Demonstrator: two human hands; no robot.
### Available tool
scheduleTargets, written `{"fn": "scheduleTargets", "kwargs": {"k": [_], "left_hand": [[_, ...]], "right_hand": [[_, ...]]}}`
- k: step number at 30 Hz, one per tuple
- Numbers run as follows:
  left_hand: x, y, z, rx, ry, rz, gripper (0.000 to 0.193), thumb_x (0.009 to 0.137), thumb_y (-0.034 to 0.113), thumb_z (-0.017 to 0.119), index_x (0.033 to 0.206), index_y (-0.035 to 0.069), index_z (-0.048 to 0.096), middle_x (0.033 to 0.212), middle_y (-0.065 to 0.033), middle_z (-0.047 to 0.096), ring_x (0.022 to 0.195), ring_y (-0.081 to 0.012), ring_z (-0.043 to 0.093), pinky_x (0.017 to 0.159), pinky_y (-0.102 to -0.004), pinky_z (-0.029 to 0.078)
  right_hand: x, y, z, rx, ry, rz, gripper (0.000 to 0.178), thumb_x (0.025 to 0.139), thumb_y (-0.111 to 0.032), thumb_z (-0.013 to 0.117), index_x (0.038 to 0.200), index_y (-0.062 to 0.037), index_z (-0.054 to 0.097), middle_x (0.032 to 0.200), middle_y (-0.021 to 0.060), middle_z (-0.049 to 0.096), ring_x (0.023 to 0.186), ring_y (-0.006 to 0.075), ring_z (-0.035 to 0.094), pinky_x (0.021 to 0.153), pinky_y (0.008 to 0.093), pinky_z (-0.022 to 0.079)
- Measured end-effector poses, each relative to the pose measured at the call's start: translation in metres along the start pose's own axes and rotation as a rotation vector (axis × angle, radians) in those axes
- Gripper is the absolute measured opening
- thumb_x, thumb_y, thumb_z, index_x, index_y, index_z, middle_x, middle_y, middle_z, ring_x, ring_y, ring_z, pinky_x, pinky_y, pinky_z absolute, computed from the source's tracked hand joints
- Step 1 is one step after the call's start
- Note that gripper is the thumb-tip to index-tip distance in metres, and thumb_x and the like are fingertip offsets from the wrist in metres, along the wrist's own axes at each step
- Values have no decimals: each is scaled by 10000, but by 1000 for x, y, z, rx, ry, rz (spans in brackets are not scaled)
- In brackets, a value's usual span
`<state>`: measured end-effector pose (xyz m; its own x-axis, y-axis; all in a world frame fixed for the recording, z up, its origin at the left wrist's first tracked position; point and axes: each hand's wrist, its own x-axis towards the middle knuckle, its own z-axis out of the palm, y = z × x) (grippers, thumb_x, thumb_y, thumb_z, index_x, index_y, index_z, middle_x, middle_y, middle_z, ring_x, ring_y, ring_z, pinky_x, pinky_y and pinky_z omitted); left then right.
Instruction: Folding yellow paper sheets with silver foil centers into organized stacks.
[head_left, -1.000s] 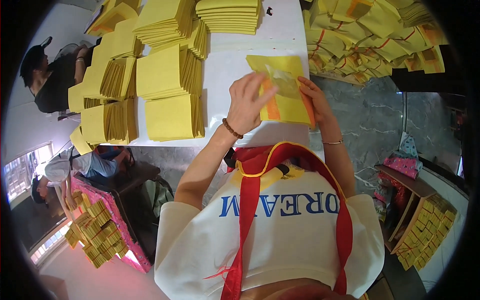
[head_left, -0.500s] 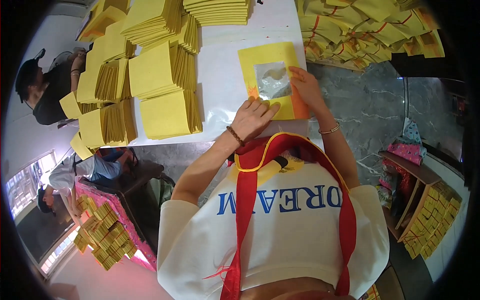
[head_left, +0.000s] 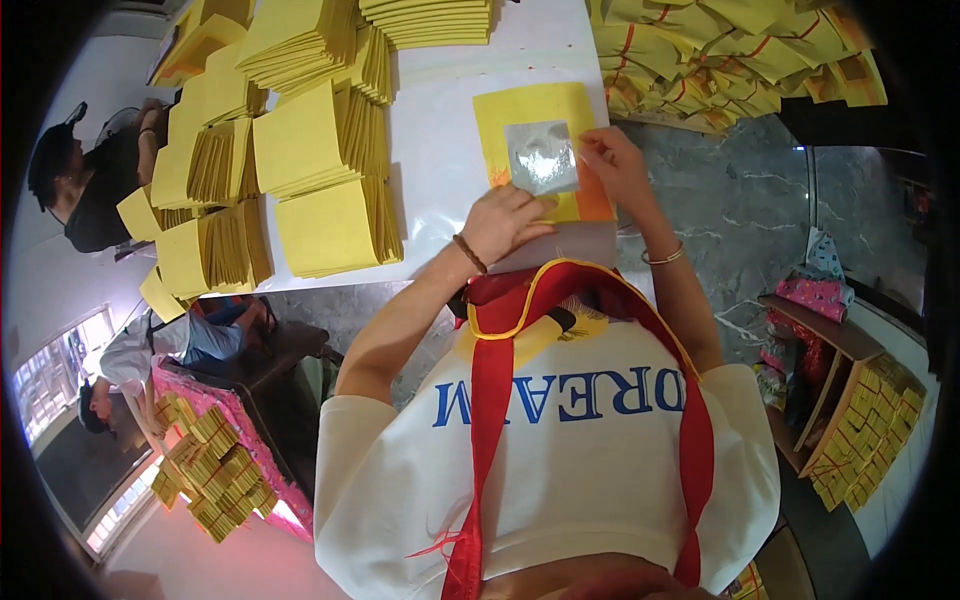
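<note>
A yellow paper sheet [head_left: 492, 118] with a shiny silver foil square [head_left: 543, 150] and orange patches lies at the table's near right corner. My left hand [head_left: 505, 225] is at the sheet's near edge, fingers bent over the paper and thumb below them, closed on that edge. At the right edge, beside the foil, my right hand [head_left: 618, 165] has its fingers curled in a pinch on the paper. How much paper lies between those fingertips is hard to make out.
Stacks of folded yellow paper [head_left: 330, 225] stand on the white table [head_left: 440, 130] to the left. Tied yellow bundles [head_left: 720, 60] lie beyond the right edge. At far left are a person in black [head_left: 105, 190] and a person in white [head_left: 140, 355] near more bundles [head_left: 215, 470].
The sheet's near edge has come up away from me, and less yellow shows below the foil. My right fingers have curled from a flatter pose. Glare on the foil has shifted.
</note>
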<state>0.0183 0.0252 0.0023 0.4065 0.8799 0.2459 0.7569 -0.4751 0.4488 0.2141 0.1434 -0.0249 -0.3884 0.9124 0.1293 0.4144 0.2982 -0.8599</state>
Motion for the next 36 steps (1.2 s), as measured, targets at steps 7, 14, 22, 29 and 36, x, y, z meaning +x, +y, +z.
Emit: {"fn": "scheduleTargets", "kwargs": {"k": [7, 14, 22, 29, 36], "left_hand": [[3, -14, 4, -320, 75, -115, 173, 859, 218, 550, 904, 67, 621, 818, -83, 604, 760, -257, 567, 683, -353, 459], [5, -15, 8, -551, -54, -353, 181, 872, 162, 553, 944, 4, 604, 764, -101, 588, 717, -191, 575, 647, -284, 453], [4, -22, 13, -786, -123, -546, 169, 863, 138, 570, 894, -23, 611, 762, -36, 608, 708, -66, 528, 641, -228, 435], [4, -24, 14, -830, -118, -536, 184, 852, 155, 560, 886, -17, 613, 701, -32, 582, 662, -73, 514, 606, -234, 429], [5, -24, 13, -777, -46, -517, 207, 863, 181, 547, 894, -13, 609, 674, -41, 568, 625, -78, 497, 586, -241, 427]], "right_hand": [[-35, 4, -17, 670, -124, 408, 342, 957, -304, 394, 1088, -46, 576, 982, 22, 615, 869, 101, 575, 753, 232, 437], [-36, 10, -9, 571, -108, 368, 286, 941, -236, 445, 1103, -39, 574, 997, 33, 624, 891, 90, 569, 765, 225, 443], [-35, 9, -5, 675, -94, 396, 246, 908, -179, 522, 1082, -16, 579, 964, 18, 617, 875, 81, 558, 783, 212, 446], [-34, 8, 0, 671, -34, 421, 235, 909, -169, 519, 1077, -16, 580, 967, 21, 616, 877, 81, 556, 777, 212, 449], [-33, 3, -5, 691, -58, 405, 246, 905, -144, 517, 1108, -16, 568, 1022, 32, 605, 923, 90, 547, 805, 232, 448]]}}
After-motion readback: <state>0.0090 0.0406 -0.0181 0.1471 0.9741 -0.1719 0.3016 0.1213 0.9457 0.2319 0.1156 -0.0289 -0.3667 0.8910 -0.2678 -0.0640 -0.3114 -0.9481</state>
